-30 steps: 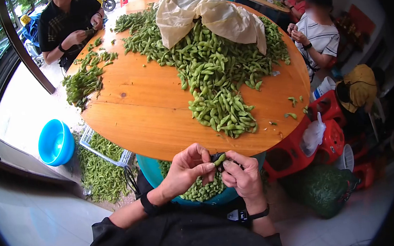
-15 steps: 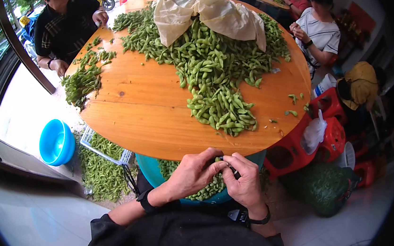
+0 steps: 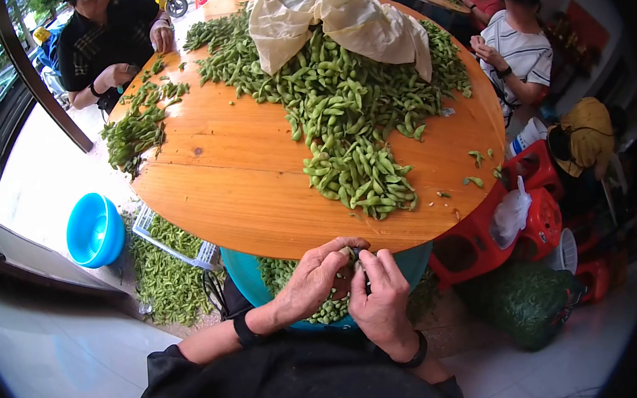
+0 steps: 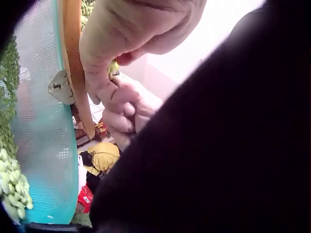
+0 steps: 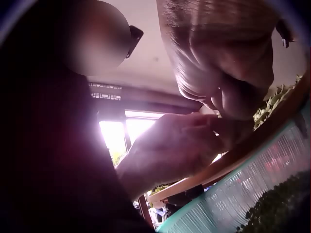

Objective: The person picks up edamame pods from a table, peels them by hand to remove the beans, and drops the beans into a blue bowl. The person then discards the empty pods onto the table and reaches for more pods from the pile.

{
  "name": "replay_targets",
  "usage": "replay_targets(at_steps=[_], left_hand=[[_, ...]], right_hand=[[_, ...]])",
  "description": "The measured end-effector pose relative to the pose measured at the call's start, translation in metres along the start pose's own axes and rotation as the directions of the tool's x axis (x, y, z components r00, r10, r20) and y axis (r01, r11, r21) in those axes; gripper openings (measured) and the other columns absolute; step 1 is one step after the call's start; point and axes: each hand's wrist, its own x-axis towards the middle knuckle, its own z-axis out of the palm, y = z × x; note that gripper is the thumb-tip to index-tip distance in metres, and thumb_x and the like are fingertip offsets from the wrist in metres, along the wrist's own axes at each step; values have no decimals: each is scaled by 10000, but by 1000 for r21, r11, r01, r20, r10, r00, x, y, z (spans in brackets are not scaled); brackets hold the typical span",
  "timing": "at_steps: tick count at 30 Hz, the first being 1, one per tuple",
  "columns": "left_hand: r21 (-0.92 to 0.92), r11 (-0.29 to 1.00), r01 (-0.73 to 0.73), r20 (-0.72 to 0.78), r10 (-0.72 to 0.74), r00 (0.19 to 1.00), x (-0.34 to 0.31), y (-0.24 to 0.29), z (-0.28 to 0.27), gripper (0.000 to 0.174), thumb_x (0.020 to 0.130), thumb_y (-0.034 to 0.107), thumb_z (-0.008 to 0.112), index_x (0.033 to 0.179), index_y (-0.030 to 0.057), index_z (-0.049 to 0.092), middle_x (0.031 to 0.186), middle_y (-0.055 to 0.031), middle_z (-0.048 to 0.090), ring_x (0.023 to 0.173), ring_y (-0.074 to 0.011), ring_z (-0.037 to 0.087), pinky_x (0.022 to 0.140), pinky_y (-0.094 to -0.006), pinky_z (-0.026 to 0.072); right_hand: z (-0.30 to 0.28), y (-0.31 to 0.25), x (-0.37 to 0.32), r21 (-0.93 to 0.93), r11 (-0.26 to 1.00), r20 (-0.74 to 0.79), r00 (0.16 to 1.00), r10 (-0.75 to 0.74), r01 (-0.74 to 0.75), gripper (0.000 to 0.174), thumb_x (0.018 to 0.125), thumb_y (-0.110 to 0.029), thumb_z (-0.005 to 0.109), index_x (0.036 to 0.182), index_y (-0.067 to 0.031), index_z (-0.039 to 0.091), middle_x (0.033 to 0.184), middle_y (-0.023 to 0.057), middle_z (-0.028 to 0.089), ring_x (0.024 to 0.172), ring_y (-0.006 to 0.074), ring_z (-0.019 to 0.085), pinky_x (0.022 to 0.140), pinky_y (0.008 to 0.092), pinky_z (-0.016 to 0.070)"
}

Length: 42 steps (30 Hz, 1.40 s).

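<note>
Over the near edge of the round wooden table (image 3: 219, 201), my left hand (image 3: 312, 278) and right hand (image 3: 381, 296) meet at the fingertips. They pinch a small green edamame pod (image 4: 113, 69) between them, mostly hidden by the fingers. Something dark (image 3: 354, 254) shows at the fingertips; its kind I cannot tell. Below the hands stands a teal mesh-sided basin (image 4: 48, 141) with pale green shelled beans (image 4: 13, 182) in it. A large heap of edamame pods (image 3: 347, 96) covers the table's far middle, partly under a cream cloth (image 3: 363, 30).
Picked stems (image 3: 132, 136) lie at the table's left edge. A blue basin (image 3: 95, 230) and a white crate (image 3: 173, 240) stand on the floor among scattered pods (image 3: 162, 287). Red stools (image 3: 461, 246) and a stuffed green bag (image 3: 524, 306) are at right. Two people sit at the far sides.
The pod, plain to see a second ago, has gone mostly behind the fingers. My right hand has turned and shifted slightly left. The person at far left has moved their hands.
</note>
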Motion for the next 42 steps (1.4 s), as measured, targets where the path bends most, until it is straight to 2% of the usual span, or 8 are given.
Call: replay_targets(at_steps=[7,13,18,28,31,34,37,42], left_hand=[[168,960,-224,-228,259,939,3,-9,20,360,938,107,342,1037,-80,633,1179,-96,656,696,-75,529,586,-216,436],[75,983,-168,-222,181,958,2,-11,22,364,906,77,367,1094,-67,643,1131,-70,667,680,-53,481,585,-204,411],[-223,967,-122,-153,88,984,-1,-5,23,401,932,102,389,1259,-54,559,764,21,533,636,-37,401,567,-189,374],[68,975,-212,-144,220,965,2,-20,12,373,952,40,407,1294,-45,530,850,-14,561,615,-55,401,575,-215,407],[-347,933,-94,-38,86,996,2,-20,5,360,951,-12,425,1290,-25,545,1031,-54,615,660,-69,459,611,-235,443],[143,984,-105,116,89,989,-7,-2,4,332,976,48,467,1290,1,563,1012,-47,661,857,-111,593,773,-280,508],[654,639,-406,471,75,879,-7,22,-14,235,964,122,566,1155,11,644,982,-132,688,907,-265,663,795,-339,527],[923,229,-311,194,421,886,37,50,-3,133,902,130,614,929,10,665,868,-145,633,846,-344,630,747,-413,518]], right_hand=[[7,-3,-3,-89,988,-48,991,-128,123,227,822,91,591,1049,92,583,824,182,486,671,338,561,552,406,455],[9,3,-5,-100,984,-68,986,-151,144,230,821,82,591,1051,92,587,832,189,494,677,353,561,557,412,458],[3,10,0,-34,998,-97,994,-60,57,225,813,58,582,1035,53,616,848,178,534,694,348,594,589,412,499],[3,8,-1,-85,990,-137,983,-125,114,174,834,37,597,1007,55,615,826,167,543,687,325,600,576,390,503],[-8,11,2,2,993,-152,982,-115,117,165,835,38,598,999,58,611,800,166,533,678,323,592,576,386,495],[-46,25,-1,15,996,-149,985,91,-90,160,847,35,579,1000,78,599,809,179,551,702,347,598,618,397,487],[-101,49,-6,-251,920,-183,948,262,-302,193,861,24,545,1030,104,593,873,229,606,772,408,613,702,438,489],[-132,87,-28,-452,824,-189,939,286,-342,265,847,30,541,1091,121,594,936,292,638,867,448,626,761,472,491]])
